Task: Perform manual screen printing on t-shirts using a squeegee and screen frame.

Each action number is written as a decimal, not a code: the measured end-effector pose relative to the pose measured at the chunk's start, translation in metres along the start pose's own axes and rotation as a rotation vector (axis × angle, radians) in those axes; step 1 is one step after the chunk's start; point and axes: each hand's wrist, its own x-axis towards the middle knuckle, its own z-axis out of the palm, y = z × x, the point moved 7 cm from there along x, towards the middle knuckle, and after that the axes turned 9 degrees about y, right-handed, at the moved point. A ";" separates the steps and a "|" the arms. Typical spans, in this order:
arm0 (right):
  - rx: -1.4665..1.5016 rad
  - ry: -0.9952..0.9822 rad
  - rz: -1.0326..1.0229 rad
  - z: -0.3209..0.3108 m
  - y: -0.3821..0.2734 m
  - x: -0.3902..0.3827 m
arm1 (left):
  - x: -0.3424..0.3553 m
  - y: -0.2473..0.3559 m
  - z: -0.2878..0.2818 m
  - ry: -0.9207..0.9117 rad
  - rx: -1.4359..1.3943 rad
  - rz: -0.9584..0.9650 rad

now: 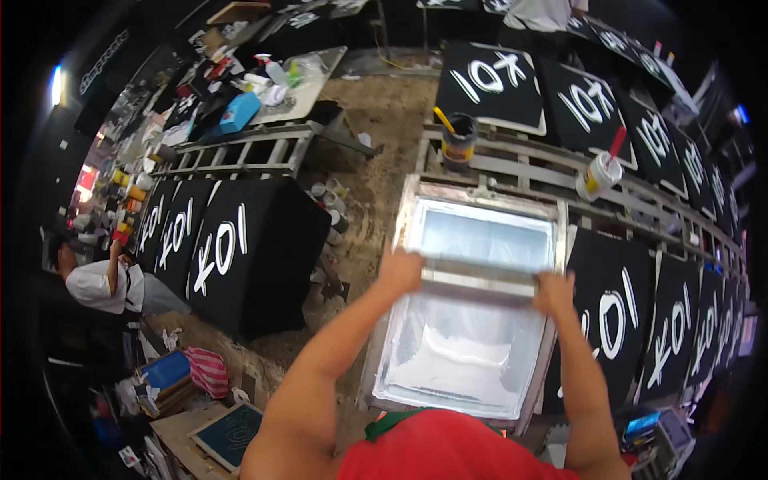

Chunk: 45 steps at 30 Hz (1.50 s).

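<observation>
Both my hands grip a long squeegee (480,282) that lies crosswise over a framed printing screen (562,216). My left hand (400,270) is closed on its left end and my right hand (554,293) on its right end; both are slightly blurred. Pale mesh shows on the far side of the squeegee. On the near side, white ink (456,348) pools and smears across the mesh. What lies beneath the screen is hidden.
Black cloth panels (616,308) with white markings line the rack to the right, and more (220,248) stand at left. A dark ink tub (458,148) and a white tub (598,176) sit beyond the screen. A person (104,284) is at far left.
</observation>
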 end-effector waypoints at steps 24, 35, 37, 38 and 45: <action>0.043 0.284 0.006 -0.048 0.010 0.108 | 0.110 -0.015 -0.058 0.319 0.080 -0.014; 0.204 0.072 -0.007 0.020 -0.052 -0.237 | -0.228 0.051 0.015 0.114 -0.084 0.008; 0.213 0.002 0.009 0.026 -0.062 -0.283 | -0.276 0.059 0.024 0.059 -0.127 -0.006; 0.223 -0.073 0.026 0.031 -0.064 -0.298 | -0.290 0.061 0.031 -0.002 -0.170 -0.019; 0.491 0.060 -0.039 0.005 -0.052 -0.251 | -0.254 0.050 -0.013 0.102 -0.335 -0.007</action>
